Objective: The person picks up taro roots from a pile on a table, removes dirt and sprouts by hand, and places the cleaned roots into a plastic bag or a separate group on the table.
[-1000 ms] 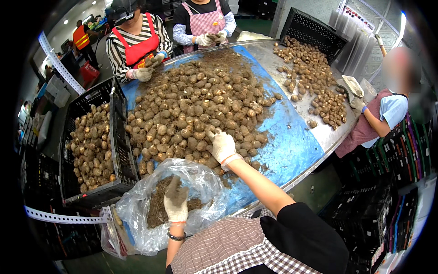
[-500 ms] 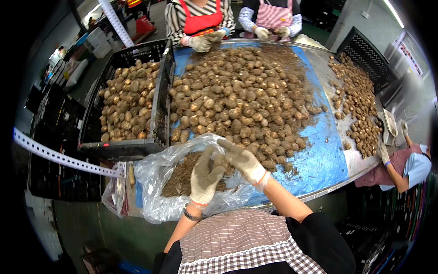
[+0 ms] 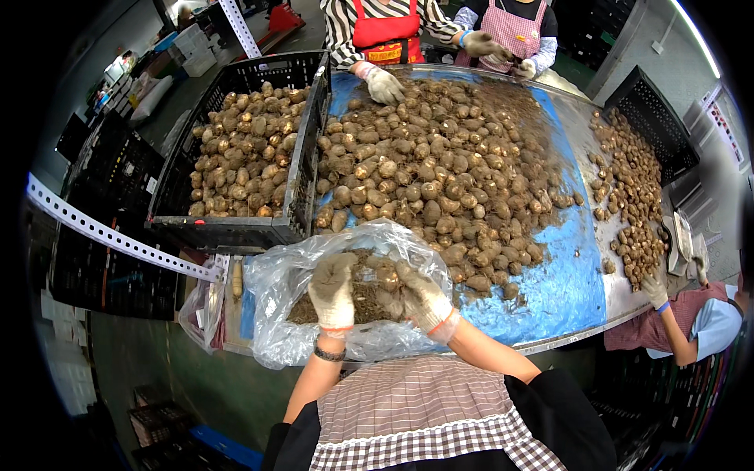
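Note:
Over an open clear plastic bag (image 3: 271, 286) holding brown root fibres and soil (image 3: 306, 312), both my hands work in dirty white gloves. My left hand (image 3: 333, 292) is closed with its fingers curled; whatever is in it does not show. My right hand (image 3: 426, 298) is closed on a brown, rough taro (image 3: 388, 278) at its fingertips, on the side facing my left hand. Just beyond the bag lies a wide heap of small taros (image 3: 440, 169), many with dirt and roots on them.
A black crate (image 3: 302, 180) full of taros stands at the left. Blue sheeting (image 3: 561, 286) covers part of the metal table. More taros (image 3: 632, 196) lie at the right, near a scale (image 3: 679, 242) and a co-worker's glove (image 3: 653, 290). Two co-workers stand across the table.
My right hand has come down into the bag's opening, and my left hand has turned and curled. The view has shifted. Across the table, a co-worker's glove now reaches onto the heap.

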`<control>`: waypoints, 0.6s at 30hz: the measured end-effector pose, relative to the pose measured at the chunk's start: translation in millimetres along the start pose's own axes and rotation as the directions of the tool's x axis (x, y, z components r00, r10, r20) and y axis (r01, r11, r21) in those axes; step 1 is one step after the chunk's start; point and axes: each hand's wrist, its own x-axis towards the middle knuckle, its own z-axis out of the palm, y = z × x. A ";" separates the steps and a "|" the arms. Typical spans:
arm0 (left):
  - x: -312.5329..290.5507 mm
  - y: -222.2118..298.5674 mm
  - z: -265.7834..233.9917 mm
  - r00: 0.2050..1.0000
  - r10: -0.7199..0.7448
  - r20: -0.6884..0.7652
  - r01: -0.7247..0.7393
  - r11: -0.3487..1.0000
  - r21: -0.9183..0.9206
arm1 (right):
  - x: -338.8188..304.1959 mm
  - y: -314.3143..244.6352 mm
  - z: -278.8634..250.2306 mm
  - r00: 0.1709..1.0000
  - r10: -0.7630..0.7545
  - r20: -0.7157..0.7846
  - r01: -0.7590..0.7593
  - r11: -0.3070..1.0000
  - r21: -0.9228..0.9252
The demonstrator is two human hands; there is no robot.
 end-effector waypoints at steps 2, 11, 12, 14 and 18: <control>-2.5 4.7 -1.8 0.999 0.047 -0.008 -0.047 0.999 -0.016 | 2.3 -1.3 -2.5 0.999 -0.028 0.023 0.028 0.999 0.021; -23.9 22.9 18.0 0.940 0.151 0.305 -0.153 0.988 -0.017 | -1.5 24.8 -11.1 0.953 -0.234 -0.194 0.097 0.839 -0.536; -21.7 19.6 16.5 0.942 0.152 0.298 -0.146 0.988 -0.043 | -3.1 25.1 -6.9 0.944 -0.293 -0.154 0.131 0.758 -0.638; -17.8 18.8 19.5 0.951 0.143 0.274 -0.140 0.990 -0.033 | -1.0 25.0 -5.6 0.945 -0.286 -0.162 0.139 0.794 -0.592; 6.8 -16.6 -4.0 0.964 0.265 0.021 -0.262 0.937 0.229 | -4.3 11.7 2.8 0.978 -0.198 -0.066 0.159 0.911 -0.380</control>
